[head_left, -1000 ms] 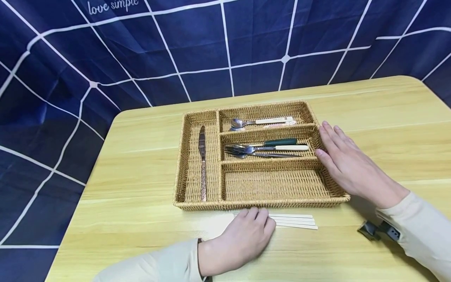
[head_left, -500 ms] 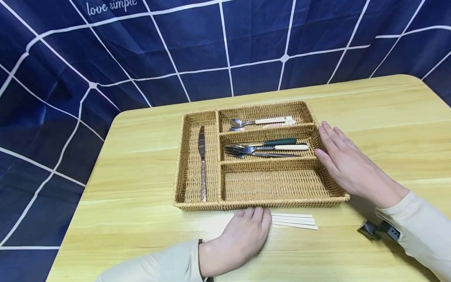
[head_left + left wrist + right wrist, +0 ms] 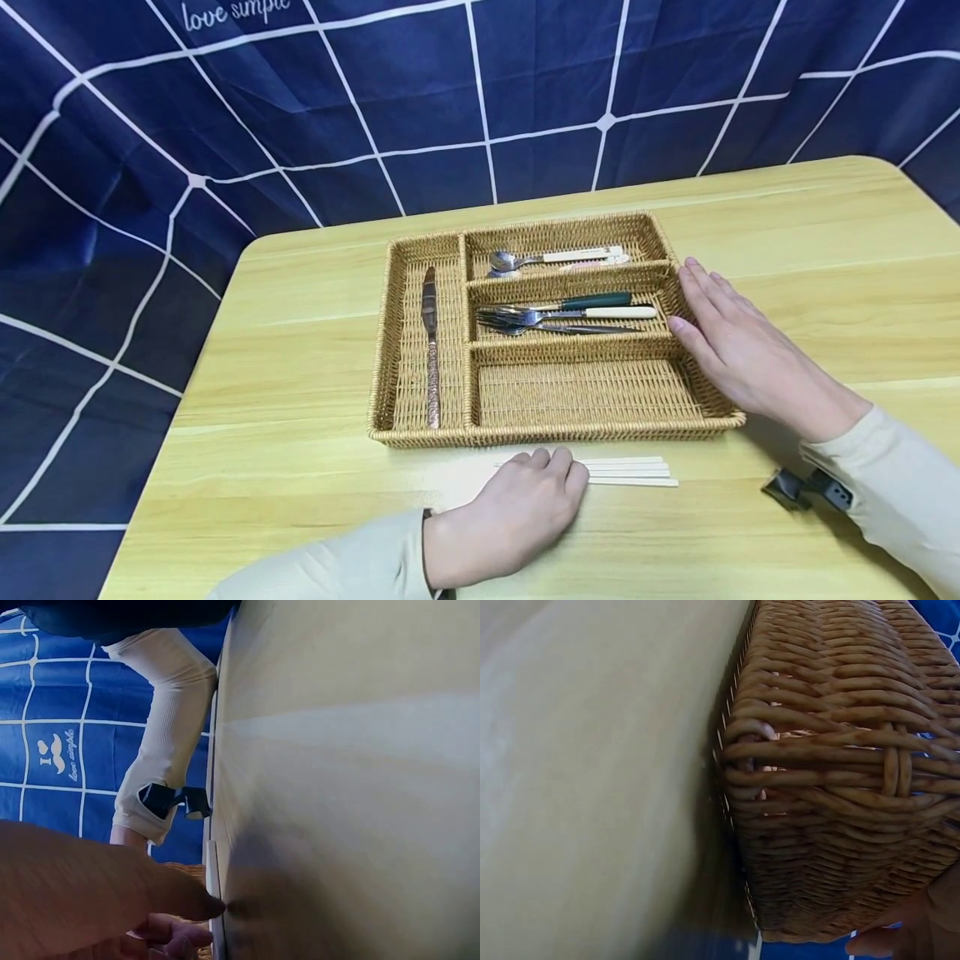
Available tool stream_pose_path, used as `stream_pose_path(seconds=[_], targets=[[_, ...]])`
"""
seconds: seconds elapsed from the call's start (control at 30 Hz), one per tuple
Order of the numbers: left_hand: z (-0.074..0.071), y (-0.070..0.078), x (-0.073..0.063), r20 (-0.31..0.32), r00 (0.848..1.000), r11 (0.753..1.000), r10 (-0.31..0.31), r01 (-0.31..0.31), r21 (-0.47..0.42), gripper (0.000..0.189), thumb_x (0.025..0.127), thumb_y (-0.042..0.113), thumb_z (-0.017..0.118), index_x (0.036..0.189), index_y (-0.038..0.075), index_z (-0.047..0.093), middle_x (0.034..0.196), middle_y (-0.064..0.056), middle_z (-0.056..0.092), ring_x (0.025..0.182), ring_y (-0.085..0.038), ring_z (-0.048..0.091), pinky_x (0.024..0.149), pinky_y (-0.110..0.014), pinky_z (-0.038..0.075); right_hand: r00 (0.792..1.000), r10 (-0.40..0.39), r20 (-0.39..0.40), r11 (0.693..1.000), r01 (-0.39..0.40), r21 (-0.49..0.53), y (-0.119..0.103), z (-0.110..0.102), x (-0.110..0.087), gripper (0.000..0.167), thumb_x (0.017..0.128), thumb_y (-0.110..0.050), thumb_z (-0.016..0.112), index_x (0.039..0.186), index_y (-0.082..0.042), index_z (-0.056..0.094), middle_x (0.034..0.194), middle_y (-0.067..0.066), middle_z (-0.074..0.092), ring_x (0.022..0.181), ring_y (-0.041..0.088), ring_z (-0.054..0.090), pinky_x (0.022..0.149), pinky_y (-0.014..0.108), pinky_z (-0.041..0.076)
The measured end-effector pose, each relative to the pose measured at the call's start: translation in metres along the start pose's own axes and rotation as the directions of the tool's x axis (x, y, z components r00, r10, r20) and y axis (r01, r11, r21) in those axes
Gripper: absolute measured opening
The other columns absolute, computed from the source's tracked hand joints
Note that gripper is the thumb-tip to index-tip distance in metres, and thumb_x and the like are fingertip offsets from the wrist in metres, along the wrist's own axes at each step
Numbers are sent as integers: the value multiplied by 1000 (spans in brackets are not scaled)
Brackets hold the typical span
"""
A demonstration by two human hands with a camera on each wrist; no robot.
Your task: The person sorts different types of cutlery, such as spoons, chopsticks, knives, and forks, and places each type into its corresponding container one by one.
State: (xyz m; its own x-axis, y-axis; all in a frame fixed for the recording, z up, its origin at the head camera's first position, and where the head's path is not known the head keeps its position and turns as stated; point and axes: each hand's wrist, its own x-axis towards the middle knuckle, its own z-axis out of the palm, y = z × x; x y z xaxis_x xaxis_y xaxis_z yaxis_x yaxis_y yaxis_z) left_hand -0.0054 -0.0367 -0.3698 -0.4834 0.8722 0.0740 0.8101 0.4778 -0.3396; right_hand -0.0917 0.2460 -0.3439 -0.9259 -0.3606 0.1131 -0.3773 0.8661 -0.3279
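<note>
Several white chopsticks [image 3: 630, 472] lie side by side on the table, just in front of the wicker tray [image 3: 600, 432]. My left hand [image 3: 513, 517] is curled over their left part, knuckles up, hiding those ends. In the left wrist view, the thumb [image 3: 184, 896] and fingers come down on either side of a pale chopstick edge [image 3: 214, 874]. My right hand [image 3: 750, 358] rests with straight fingers along the tray's right wall, the thumb near its rim. In the right wrist view, the woven wall [image 3: 840, 772] fills much of the picture.
A knife [image 3: 431, 346] lies in the tray's left compartment. Spoons [image 3: 555, 257] lie in the back one. Forks with green and cream handles [image 3: 618, 313] and another piece of cutlery share the middle one. A blue curtain [image 3: 420, 108] hangs behind the table.
My left hand shifted slightly left along the chopsticks, then back right and a little toward me. The chopsticks' right ends barely moved. My right hand and the tray stayed in place.
</note>
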Motion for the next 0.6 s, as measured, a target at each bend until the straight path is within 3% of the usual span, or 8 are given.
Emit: stream_pose_path(seconds=[0.33, 0.6], targets=[[-4, -2, 0, 17, 999, 998, 39, -38, -49, 18, 74, 16, 69, 79, 16, 52, 70, 7, 40, 58, -6, 36, 45, -16, 31, 1000, -3, 1, 1000, 3, 19, 0, -1, 0, 63, 106, -28, 31, 152, 5, 2, 158, 24, 1, 145, 40, 5, 119, 46, 2], [0, 1, 2, -8, 994, 994, 106, -106, 7, 12, 83, 21, 63, 78, 21, 52, 65, 11, 45, 52, -3, 38, 43, -14, 32, 1000, 7, 8, 1000, -7, 17, -1, -2, -1, 63, 107, -29, 30, 152, 5, 2, 158, 25, 2, 145, 40, 2, 119, 48, 1]])
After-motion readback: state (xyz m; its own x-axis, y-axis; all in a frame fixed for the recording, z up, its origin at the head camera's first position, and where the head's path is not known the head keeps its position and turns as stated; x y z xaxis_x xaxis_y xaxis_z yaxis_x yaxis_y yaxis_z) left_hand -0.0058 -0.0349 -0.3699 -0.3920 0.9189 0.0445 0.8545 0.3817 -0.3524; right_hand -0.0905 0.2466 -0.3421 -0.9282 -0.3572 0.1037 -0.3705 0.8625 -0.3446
